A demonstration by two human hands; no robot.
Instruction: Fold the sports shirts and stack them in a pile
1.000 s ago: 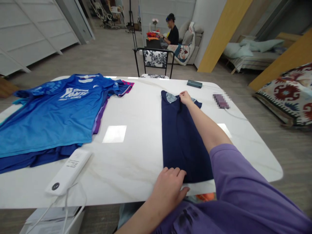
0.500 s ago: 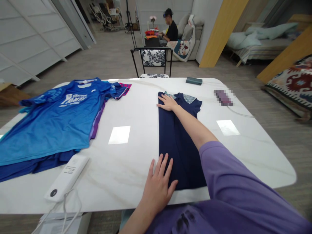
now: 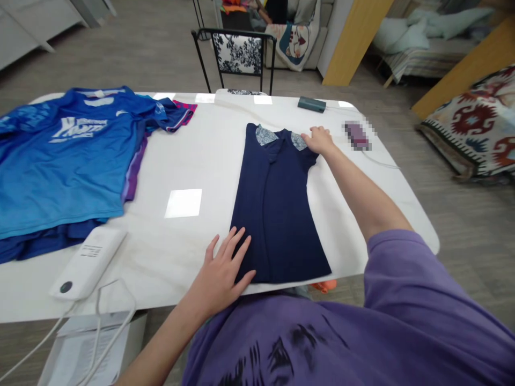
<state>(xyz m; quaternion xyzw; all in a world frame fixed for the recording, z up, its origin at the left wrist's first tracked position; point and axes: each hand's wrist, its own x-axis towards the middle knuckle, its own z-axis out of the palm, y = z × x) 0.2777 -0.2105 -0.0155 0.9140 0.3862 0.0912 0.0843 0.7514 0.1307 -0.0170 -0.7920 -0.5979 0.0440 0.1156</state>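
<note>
A navy short-sleeved shirt (image 3: 285,214) lies on the white table in front of me, its left side folded inward lengthwise. Grey-blue patterned fabric shows at its neck and shoulder. My left hand (image 3: 225,268) rests flat with fingers spread on the shirt's lower left edge. At the upper right, my right hand (image 3: 319,140) has its fingers closed on the shirt's shoulder by the short sleeve; the fingertips are partly hidden.
Blue jerseys (image 3: 68,155) lie stacked at the left of the table (image 3: 209,139). Near them is a white device (image 3: 88,262) with a cable. A dark green box-like object (image 3: 311,104) and a blurred phone-like object (image 3: 357,135) lie at the far right. A chair (image 3: 237,53) stands behind the table.
My right hand has moved from the shirt's upper left to its right shoulder and closed there. My left hand stays at the lower left edge. The view has tilted down.
</note>
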